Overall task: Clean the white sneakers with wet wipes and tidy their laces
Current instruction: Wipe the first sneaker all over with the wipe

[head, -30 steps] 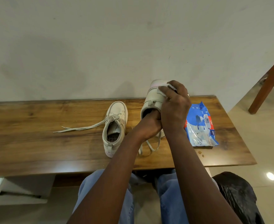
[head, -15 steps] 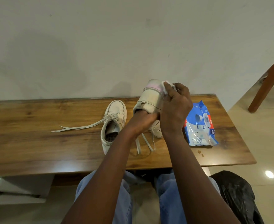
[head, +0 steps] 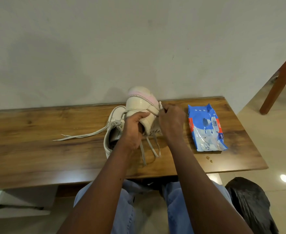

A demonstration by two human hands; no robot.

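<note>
Sneaker (head: pixel 139 107): rotated since a second ago, gripped at collar by left hand (head: pixel 133 130). Wipe (head: pixel 160 105), pinched in right hand (head: pixel 170 122), now down at sole edge; wiping likely midway.

Soft even indoor light, moderately bright, glare patch on desk (head: pixel 37 149) front edge, round bright reflection on floor (head: pixel 277 157), faint shadows on wall (head: pixel 71 56), wide-angle bowing at edges, slight overall softness
</note>
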